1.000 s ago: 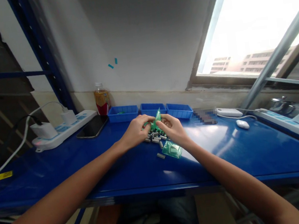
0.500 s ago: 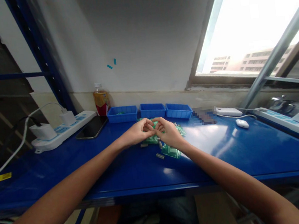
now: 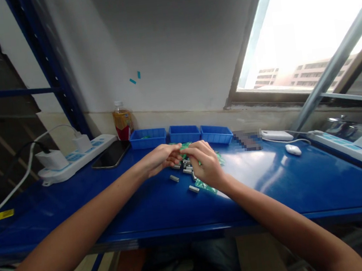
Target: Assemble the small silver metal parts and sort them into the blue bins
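Note:
My left hand (image 3: 161,159) and my right hand (image 3: 206,162) meet above the middle of the blue table, fingertips closed on a small green plastic bag (image 3: 184,151), which they mostly hide. Below them lies a cluster of small silvery metal pieces (image 3: 187,169). Two more loose ones, a metal piece (image 3: 174,178) and another metal piece (image 3: 193,189), rest nearer the front edge. Another green bag (image 3: 205,186) lies flat under my right wrist, partly covered. What the fingers do inside the grip is too small to make out.
Three blue bins stand along the wall: a left bin (image 3: 148,139) with something green inside, a middle bin (image 3: 185,134) and a right bin (image 3: 216,134). A phone (image 3: 111,155), a bottle (image 3: 123,121) and a power strip (image 3: 80,158) are leftward; a white earbud case (image 3: 293,149) is rightward.
Green plastic that lay beneath my hands has come up between the fingertips, uncovering metal pieces below. My left hand has shifted slightly left, its fingers straighter.

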The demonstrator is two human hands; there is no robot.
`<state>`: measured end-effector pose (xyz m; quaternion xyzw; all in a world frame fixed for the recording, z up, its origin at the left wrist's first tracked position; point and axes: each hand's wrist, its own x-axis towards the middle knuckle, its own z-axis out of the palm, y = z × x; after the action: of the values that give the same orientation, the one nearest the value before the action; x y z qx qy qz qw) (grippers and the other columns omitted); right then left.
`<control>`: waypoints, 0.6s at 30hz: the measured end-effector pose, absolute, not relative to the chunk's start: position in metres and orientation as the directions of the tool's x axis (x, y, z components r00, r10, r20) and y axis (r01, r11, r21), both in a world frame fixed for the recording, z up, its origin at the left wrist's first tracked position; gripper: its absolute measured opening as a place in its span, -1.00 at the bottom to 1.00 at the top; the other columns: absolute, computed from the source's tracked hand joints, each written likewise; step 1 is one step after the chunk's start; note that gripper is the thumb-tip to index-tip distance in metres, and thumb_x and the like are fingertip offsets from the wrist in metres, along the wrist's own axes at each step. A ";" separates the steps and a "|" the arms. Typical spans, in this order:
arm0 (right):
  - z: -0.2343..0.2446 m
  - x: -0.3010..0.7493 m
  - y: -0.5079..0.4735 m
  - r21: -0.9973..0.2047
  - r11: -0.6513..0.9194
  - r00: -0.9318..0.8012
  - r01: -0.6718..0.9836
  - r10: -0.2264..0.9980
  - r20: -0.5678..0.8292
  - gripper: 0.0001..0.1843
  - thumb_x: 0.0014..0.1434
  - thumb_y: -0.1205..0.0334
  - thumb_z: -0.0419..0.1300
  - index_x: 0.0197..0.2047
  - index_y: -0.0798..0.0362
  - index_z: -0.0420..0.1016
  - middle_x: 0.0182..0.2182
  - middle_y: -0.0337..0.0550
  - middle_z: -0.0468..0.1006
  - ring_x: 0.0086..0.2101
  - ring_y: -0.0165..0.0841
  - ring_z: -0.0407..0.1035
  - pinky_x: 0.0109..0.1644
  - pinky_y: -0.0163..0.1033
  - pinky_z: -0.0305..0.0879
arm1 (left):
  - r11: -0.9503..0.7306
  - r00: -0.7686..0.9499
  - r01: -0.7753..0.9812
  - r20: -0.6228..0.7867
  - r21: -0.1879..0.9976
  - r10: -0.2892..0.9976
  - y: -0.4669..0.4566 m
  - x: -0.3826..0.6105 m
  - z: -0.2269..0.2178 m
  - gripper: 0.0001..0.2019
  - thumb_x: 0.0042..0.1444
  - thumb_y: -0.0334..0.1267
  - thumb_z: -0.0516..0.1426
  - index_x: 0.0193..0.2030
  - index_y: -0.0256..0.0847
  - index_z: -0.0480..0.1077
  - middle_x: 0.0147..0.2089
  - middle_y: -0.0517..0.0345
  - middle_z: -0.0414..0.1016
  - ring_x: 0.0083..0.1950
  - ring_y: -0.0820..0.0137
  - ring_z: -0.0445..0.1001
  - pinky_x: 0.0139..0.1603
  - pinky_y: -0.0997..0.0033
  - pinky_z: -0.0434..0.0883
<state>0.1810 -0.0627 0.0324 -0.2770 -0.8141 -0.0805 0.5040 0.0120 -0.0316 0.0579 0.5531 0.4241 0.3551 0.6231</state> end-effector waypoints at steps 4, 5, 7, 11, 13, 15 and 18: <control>0.032 0.180 -0.060 -0.111 0.811 -0.421 0.574 0.409 0.810 -0.74 0.21 0.38 0.04 -0.14 -0.05 0.49 -0.30 -0.11 0.51 -0.14 -0.24 0.29 -0.05 -0.08 0.21 | 0.040 0.220 -0.083 -0.021 0.996 0.975 -0.016 0.004 0.064 -0.87 -0.03 -0.34 0.22 -0.49 -0.33 0.37 -0.59 0.22 0.35 -0.57 0.59 0.29 -0.56 0.61 0.21; 0.033 0.181 -0.059 -0.124 0.796 -0.406 0.593 0.428 0.807 -0.77 0.20 0.36 0.06 -0.15 -0.04 0.49 -0.31 -0.11 0.51 -0.14 -0.23 0.28 -0.05 -0.07 0.21 | 0.009 0.131 -0.116 0.007 0.993 0.991 -0.009 -0.001 0.068 -0.88 -0.02 -0.36 0.21 -0.49 -0.33 0.36 -0.59 0.22 0.35 -0.56 0.59 0.31 -0.55 0.62 0.23; 0.035 0.184 -0.055 -0.155 0.765 -0.364 0.625 0.461 0.810 -0.81 0.20 0.33 0.08 -0.18 -0.02 0.49 -0.35 -0.11 0.50 -0.18 -0.22 0.28 -0.06 -0.07 0.21 | -0.073 -0.056 -0.175 0.064 0.982 0.996 0.006 -0.015 0.073 -0.86 0.03 -0.32 0.20 -0.47 -0.31 0.35 -0.54 0.19 0.39 -0.51 0.57 0.37 -0.47 0.62 0.32; 0.037 0.190 -0.047 -0.186 0.736 -0.326 0.651 0.493 0.807 -0.86 0.19 0.29 0.09 -0.25 0.02 0.48 -0.42 -0.13 0.49 -0.27 -0.25 0.28 -0.11 -0.10 0.22 | -0.088 -0.105 0.155 0.105 0.984 0.989 0.027 -0.049 0.070 -0.64 0.06 0.02 0.15 -0.48 -0.30 0.38 -0.44 0.01 0.49 -0.43 0.42 0.46 -0.38 0.47 0.39; 0.035 0.193 -0.043 -0.193 0.731 -0.334 0.654 0.508 0.794 -0.87 0.19 0.28 0.10 -0.27 0.02 0.48 -0.43 -0.14 0.49 -0.29 -0.26 0.28 -0.13 -0.12 0.22 | -0.100 -0.044 0.505 0.141 0.857 0.989 0.028 -0.057 0.061 -0.57 -0.04 0.13 0.17 -0.54 -0.27 0.40 -0.51 -0.01 0.47 -0.43 0.31 0.46 -0.41 0.41 0.35; 0.032 0.195 -0.039 -0.200 0.727 -0.346 0.656 0.526 0.777 -0.88 0.18 0.28 0.11 -0.28 0.02 0.48 -0.43 -0.14 0.49 -0.29 -0.26 0.28 -0.14 -0.13 0.22 | -0.193 0.040 0.709 0.234 0.678 0.971 0.023 -0.054 0.050 -0.59 -0.14 0.14 0.22 -0.60 -0.22 0.42 -0.54 0.01 0.46 -0.38 0.23 0.47 -0.38 0.41 0.30; 0.029 0.199 -0.035 -0.211 0.721 -0.356 0.660 0.548 0.757 -0.88 0.17 0.29 0.11 -0.30 0.03 0.48 -0.44 -0.15 0.49 -0.32 -0.28 0.29 -0.16 -0.16 0.23 | -0.263 0.111 0.771 0.284 0.581 0.952 0.017 -0.038 0.035 -0.64 -0.25 0.10 0.27 -0.61 -0.18 0.42 -0.53 0.03 0.47 -0.32 0.18 0.47 -0.35 0.41 0.26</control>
<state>0.1986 -0.0346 0.0286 -0.3676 -0.8209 -0.0647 0.4322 -0.0379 0.0170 0.0350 0.7308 0.5894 0.3119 0.1458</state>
